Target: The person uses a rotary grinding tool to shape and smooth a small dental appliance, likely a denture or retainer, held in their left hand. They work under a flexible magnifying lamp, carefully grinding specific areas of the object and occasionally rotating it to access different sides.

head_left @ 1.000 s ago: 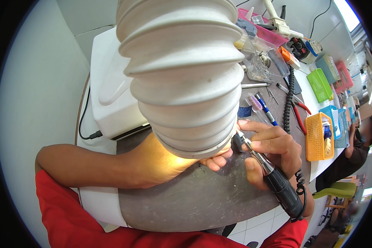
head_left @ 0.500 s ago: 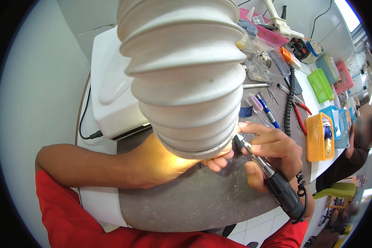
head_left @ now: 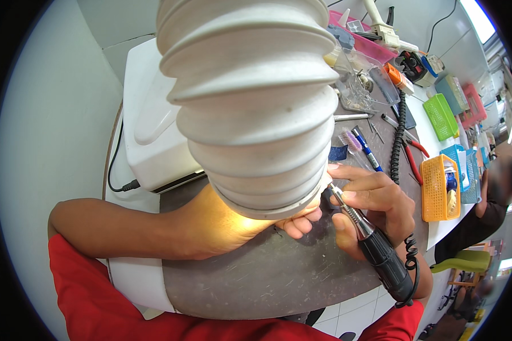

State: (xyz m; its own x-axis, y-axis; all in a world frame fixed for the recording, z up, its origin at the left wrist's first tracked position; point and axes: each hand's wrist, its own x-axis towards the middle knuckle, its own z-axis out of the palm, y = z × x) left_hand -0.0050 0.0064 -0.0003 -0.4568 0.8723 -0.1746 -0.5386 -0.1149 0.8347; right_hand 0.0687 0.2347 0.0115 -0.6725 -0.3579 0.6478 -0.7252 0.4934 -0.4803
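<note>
My right hand is closed around a rotary handpiece, with a black body and metal front. Its tip points up and left toward my left hand. The handpiece's black coiled cord hangs beside my right wrist. A wide white ribbed hose hides most of my left hand; curled fingertips show beneath its rim, close to the right fingers. What the left fingers hold is hidden. Bright yellowish light falls on the left hand under the hose.
A white machine housing stands left on the grey worktop. Right of the hose lie a blue pen, a brush, red-handled pliers and a clear tray of small tools. An orange basket stands farther right; a person sits beyond.
The handpiece has turned slightly in my right hand, its rear end shifting a little left, and the right thumb has moved slightly up. My left hand looks nearly still.
</note>
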